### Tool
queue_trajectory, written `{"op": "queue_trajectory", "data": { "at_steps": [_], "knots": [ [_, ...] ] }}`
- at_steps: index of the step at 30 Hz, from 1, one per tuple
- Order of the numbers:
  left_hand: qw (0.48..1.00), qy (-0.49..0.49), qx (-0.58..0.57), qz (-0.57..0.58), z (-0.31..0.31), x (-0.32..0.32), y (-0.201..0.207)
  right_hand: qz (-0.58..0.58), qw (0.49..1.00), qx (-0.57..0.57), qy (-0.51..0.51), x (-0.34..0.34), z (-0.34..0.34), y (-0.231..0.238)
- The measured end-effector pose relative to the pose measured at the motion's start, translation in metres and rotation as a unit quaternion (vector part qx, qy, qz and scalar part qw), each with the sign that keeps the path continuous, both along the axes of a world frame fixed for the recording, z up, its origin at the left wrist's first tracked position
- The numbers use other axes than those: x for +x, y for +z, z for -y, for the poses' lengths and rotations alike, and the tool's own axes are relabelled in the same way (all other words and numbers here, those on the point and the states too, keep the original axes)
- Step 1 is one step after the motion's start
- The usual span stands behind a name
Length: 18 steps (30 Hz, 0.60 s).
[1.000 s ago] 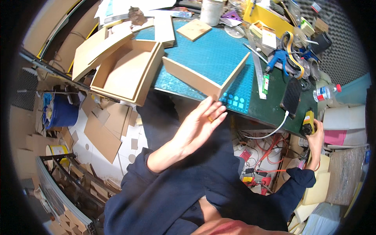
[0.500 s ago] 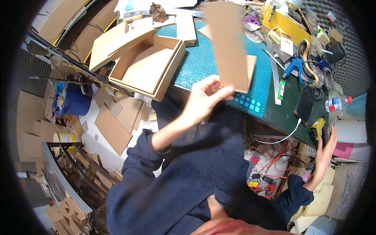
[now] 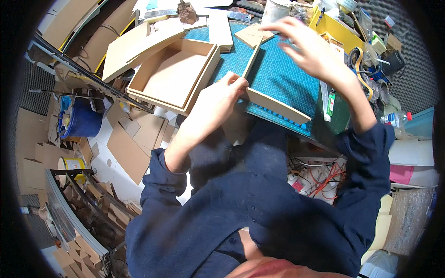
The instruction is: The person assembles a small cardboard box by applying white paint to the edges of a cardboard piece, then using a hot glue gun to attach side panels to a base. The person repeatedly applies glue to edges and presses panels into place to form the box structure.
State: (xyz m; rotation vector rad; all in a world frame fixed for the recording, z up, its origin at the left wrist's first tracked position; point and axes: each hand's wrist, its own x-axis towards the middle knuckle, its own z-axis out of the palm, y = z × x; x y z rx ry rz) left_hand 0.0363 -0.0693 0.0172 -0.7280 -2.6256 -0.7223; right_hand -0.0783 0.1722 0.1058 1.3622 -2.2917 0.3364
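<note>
At the near left part of the blue-green cutting mat (image 3: 285,76), my left hand (image 3: 218,99) is closed around a corner where two thin tan boards meet. One board (image 3: 278,105) stands on edge along the near side of the mat. The other board (image 3: 252,58) stands on edge and runs away from me. My right hand (image 3: 308,48) is raised over the far right of the mat, somewhat blurred, with its fingers apart and nothing in them. Its fingertips are near the far end of the second board; whether they touch it I cannot tell.
Left of the mat sits an open tan box (image 3: 171,76), with loose panels (image 3: 127,53) behind it. A small flat tan piece (image 3: 252,34) lies at the mat's far side. On the right are a steel ruler (image 3: 325,109), a green-and-white item (image 3: 330,104) and a plastic bottle (image 3: 396,119).
The board held up by my left hand is now down on edge on the mat, forming a corner with another. My right hand has moved from the right table edge to above the mat.
</note>
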Motion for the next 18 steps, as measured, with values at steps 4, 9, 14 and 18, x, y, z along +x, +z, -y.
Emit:
{"op": "queue_trajectory", "data": {
  "at_steps": [4,9,14,18],
  "knots": [
    [1.0,0.021,0.005,-0.005,0.002,0.003,-0.002,0.117,0.988,0.079,-0.063,-0.068,0.097,-0.043],
    [0.999,0.023,0.035,-0.021,-0.001,0.005,-0.006,0.167,0.955,0.143,-0.198,-0.122,0.174,-0.071],
    [0.999,0.026,0.04,-0.019,-0.003,0.006,-0.004,0.145,0.956,0.1,-0.233,-0.128,0.187,-0.074],
    [0.998,0.026,0.054,0.016,0.0,0.003,-0.007,0.179,0.956,0.141,-0.184,-0.12,0.17,-0.058]
  ]
}}
